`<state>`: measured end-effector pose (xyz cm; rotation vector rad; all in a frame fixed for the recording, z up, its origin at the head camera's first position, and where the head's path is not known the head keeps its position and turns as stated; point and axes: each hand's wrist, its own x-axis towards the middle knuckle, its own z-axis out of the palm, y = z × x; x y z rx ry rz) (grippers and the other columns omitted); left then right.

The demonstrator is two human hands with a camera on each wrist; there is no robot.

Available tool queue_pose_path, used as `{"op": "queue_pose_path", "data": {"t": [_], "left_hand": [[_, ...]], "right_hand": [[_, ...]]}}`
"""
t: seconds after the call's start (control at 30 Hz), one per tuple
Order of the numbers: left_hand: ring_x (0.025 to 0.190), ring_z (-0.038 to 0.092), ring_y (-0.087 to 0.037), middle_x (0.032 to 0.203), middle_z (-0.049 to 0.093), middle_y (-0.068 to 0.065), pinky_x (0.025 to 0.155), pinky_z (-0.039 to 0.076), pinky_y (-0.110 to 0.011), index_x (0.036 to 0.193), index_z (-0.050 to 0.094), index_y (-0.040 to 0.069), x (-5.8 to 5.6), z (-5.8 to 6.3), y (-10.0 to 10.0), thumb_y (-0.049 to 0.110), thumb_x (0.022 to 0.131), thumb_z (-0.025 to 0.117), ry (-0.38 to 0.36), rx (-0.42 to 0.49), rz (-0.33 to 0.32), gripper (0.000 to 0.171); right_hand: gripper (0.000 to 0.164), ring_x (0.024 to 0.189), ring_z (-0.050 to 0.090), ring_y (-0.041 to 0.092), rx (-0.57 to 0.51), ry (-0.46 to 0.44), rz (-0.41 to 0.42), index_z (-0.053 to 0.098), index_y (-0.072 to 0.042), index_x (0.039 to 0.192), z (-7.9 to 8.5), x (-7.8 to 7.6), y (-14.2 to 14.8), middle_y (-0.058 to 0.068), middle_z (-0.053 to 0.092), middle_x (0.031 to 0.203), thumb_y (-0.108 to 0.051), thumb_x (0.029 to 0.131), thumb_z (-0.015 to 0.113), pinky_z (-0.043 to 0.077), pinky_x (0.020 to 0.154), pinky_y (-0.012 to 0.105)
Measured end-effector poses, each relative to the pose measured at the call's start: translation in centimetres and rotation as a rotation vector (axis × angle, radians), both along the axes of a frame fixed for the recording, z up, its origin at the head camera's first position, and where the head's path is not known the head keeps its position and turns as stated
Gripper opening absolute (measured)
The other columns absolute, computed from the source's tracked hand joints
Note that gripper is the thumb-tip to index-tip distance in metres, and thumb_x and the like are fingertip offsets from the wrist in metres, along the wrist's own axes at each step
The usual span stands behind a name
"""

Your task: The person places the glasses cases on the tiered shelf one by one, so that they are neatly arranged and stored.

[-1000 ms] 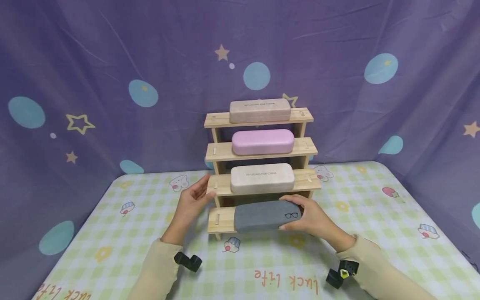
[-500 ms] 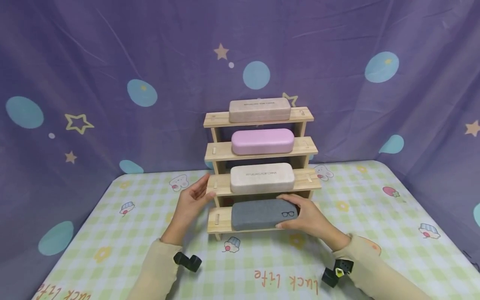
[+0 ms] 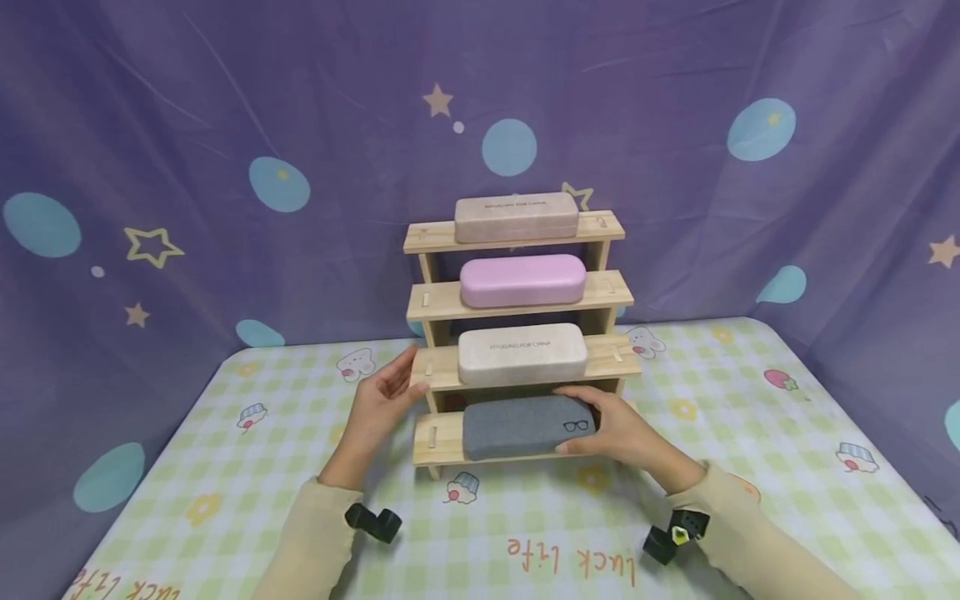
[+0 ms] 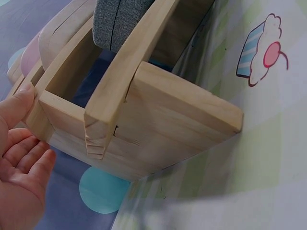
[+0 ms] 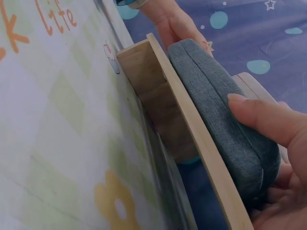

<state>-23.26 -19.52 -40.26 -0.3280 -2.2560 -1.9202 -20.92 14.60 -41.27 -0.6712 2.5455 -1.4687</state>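
A four-tier wooden shelf stand (image 3: 437, 451) stands mid-table. On its lowest tier sits a grey fabric glasses case (image 3: 517, 425) with a small glasses print at its right end. My right hand (image 3: 617, 429) grips that right end, thumb on the front side and fingers behind, as the right wrist view also shows. At the left, my left hand (image 3: 378, 408) holds the end of the second tier from below, its thumb (image 4: 21, 103) at the board's edge and the fingers lower down. Higher up rest a white glasses case (image 3: 522, 358), a pink case (image 3: 522, 283) and a beige case (image 3: 517, 219).
A green-and-white checked tablecloth (image 3: 750, 467) with printed cupcakes, flowers and lettering covers the table. Close behind the stand hangs a purple curtain (image 3: 360, 167) with stars and blue spots. A small black device (image 3: 373, 523) is strapped to each wrist.
My right hand has shifted the grey glasses case slightly left along the lowest tier, baring more of the board at its right. My left hand has kept its place on the stand.
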Motion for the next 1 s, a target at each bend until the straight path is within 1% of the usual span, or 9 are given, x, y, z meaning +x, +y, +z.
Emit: {"op": "queue_pose_path", "data": {"t": [0.2,0.37,0.47,0.57,0.67,0.8,0.93,0.97,1.0], "left_hand": [[0.128,0.045,-0.025,0.141,0.044,-0.016,0.100,0.040,-0.016,0.138,0.043,-0.004,0.3,0.2,-0.1,0.005,0.086,0.068,-0.004,0.002,-0.007,0.058],[0.128,0.044,-0.026,0.141,0.044,-0.017,0.099,0.040,-0.015,0.138,0.042,-0.005,0.4,0.4,-0.1,0.004,0.086,0.067,-0.006,-0.002,-0.006,0.058],[0.128,0.044,-0.027,0.141,0.043,-0.017,0.099,0.040,-0.015,0.138,0.042,-0.005,0.2,0.2,-0.2,0.003,0.086,0.067,-0.009,0.001,-0.007,0.058],[0.128,0.044,-0.026,0.141,0.044,-0.017,0.098,0.040,-0.014,0.138,0.042,-0.004,0.1,0.0,-0.3,0.003,0.086,0.067,-0.018,0.000,-0.001,0.058],[0.129,0.044,-0.025,0.142,0.043,-0.017,0.098,0.041,-0.014,0.138,0.042,-0.004,-0.2,0.0,-0.4,0.003,0.086,0.067,-0.035,0.001,0.002,0.058],[0.129,0.044,-0.026,0.143,0.042,-0.017,0.099,0.041,-0.016,0.139,0.041,-0.004,-0.8,-0.1,-0.3,0.003,0.086,0.067,-0.070,0.006,-0.002,0.059],[0.130,0.044,-0.025,0.143,0.043,-0.016,0.102,0.040,-0.022,0.139,0.042,-0.002,-1.1,-0.2,-0.3,0.004,0.086,0.068,-0.095,-0.022,0.011,0.060],[0.130,0.043,-0.027,0.143,0.042,-0.017,0.104,0.039,-0.025,0.139,0.042,-0.003,-1.0,0.0,-0.3,0.004,0.086,0.068,-0.097,-0.036,0.009,0.060],[0.131,0.042,-0.027,0.143,0.042,-0.017,0.106,0.038,-0.027,0.139,0.042,-0.003,-0.9,0.2,-0.4,0.005,0.086,0.068,-0.104,-0.047,0.006,0.060]], "right_hand": [[0.079,0.095,0.055,0.021,-0.034,-0.037,0.027,0.049,-0.005,0.135,0.1,-0.1,0.0,0.013,0.058,0.118,-0.024,0.068,0.085,0.049,0.082,0.035],[0.075,0.096,0.056,0.022,-0.083,-0.043,0.050,0.048,-0.002,0.134,-0.2,-0.2,0.1,0.016,0.057,0.117,-0.019,0.070,0.084,0.051,0.080,0.030],[0.074,0.106,0.056,0.029,-0.107,-0.042,0.059,0.047,0.000,0.134,-0.4,-0.3,0.3,0.019,0.055,0.124,-0.017,0.072,0.082,0.050,0.089,0.035],[0.073,0.123,0.047,0.037,-0.142,-0.051,0.061,0.045,0.003,0.134,-0.7,-0.3,0.6,0.023,0.048,0.134,-0.014,0.073,0.081,0.040,0.105,0.043],[0.073,0.131,0.038,0.038,-0.176,-0.023,0.038,0.045,0.006,0.134,-0.8,-0.2,1.2,0.024,0.042,0.139,-0.010,0.073,0.081,0.030,0.110,0.044],[0.070,0.128,0.041,0.039,-0.191,0.034,-0.002,0.046,0.006,0.133,-0.8,0.2,2.3,0.023,0.044,0.137,-0.008,0.073,0.080,0.033,0.108,0.044],[0.063,0.127,0.043,0.039,-0.148,0.040,-0.024,0.048,0.002,0.133,-0.6,0.5,3.5,0.020,0.048,0.136,-0.012,0.078,0.077,0.033,0.107,0.047],[0.061,0.127,0.043,0.038,-0.131,0.044,-0.029,0.049,0.001,0.132,-0.6,0.6,3.7,0.019,0.049,0.135,-0.012,0.080,0.076,0.034,0.107,0.047],[0.057,0.127,0.044,0.037,-0.112,0.055,-0.034,0.050,0.000,0.131,-0.5,0.7,4.0,0.018,0.051,0.134,-0.013,0.081,0.075,0.036,0.108,0.041]]}}
